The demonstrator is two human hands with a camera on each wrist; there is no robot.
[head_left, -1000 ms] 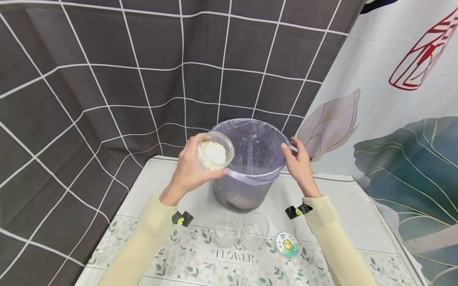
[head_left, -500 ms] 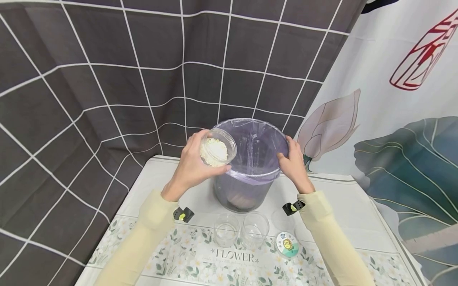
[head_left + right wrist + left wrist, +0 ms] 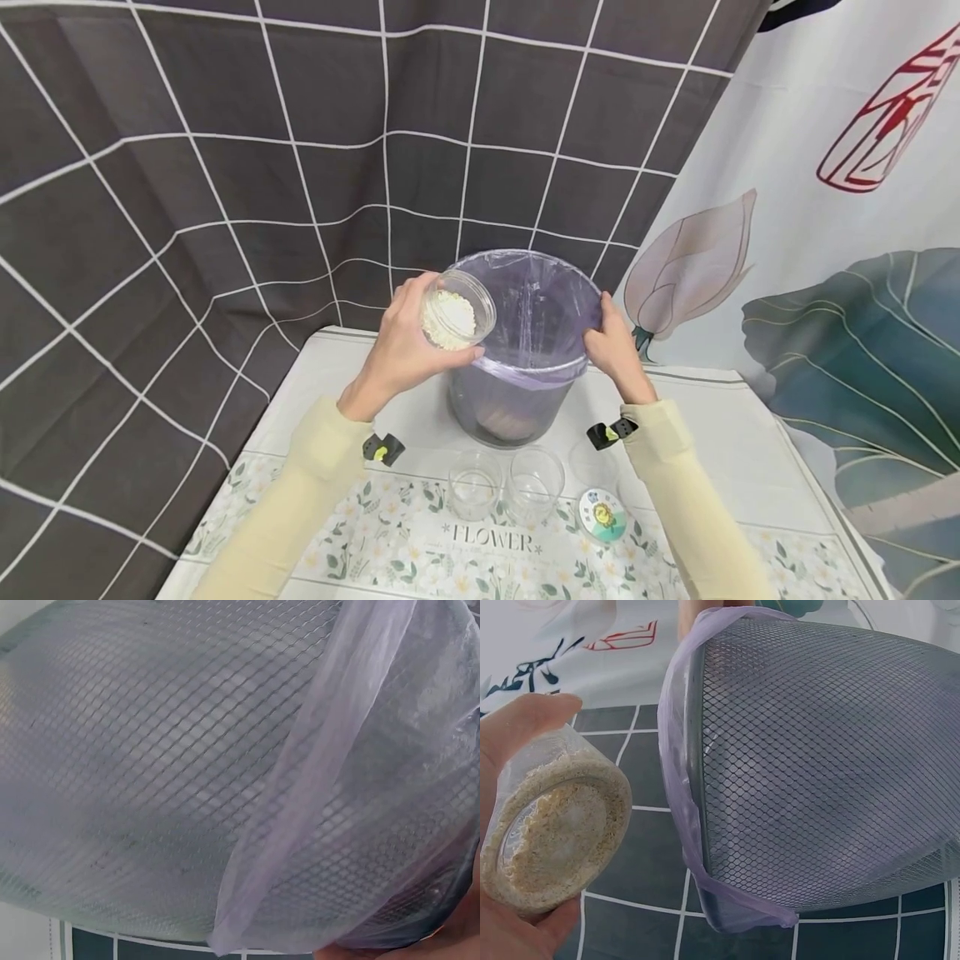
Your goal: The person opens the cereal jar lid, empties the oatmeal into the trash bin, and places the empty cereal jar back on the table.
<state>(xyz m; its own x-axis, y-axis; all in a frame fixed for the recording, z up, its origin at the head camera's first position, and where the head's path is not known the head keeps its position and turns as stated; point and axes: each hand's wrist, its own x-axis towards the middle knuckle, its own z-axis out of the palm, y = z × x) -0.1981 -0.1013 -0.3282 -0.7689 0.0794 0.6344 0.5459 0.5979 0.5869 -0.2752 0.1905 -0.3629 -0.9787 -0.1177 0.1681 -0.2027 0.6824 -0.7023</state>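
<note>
My left hand [image 3: 405, 346] grips a clear plastic jar [image 3: 453, 317] of pale, oat-like flakes. The jar is tilted, its mouth toward the bin, at the bin's left rim. In the left wrist view, flakes show through the base of the jar [image 3: 570, 832], with thumb and fingers around its side. A mesh waste bin [image 3: 502, 412], lined with a purple plastic bag [image 3: 540, 312], stands upright on the table. With thumb and fingers curled over the rim and liner, my right hand [image 3: 615, 346] holds the bin's right side. Only part of that hand [image 3: 450, 937] enters the right wrist view.
In front of the bin stand two clear cups [image 3: 474, 487] [image 3: 535, 483]. To their right lies a round lid [image 3: 602, 514] with a sunflower picture. A dark gridded curtain [image 3: 420, 183] hangs behind the bin; the table cover [image 3: 360, 500] has a flower print.
My right hand has moved slightly left and its fingers have closed over the bin's rim. The jar in my left hand has shifted a little right, toward the bin.
</note>
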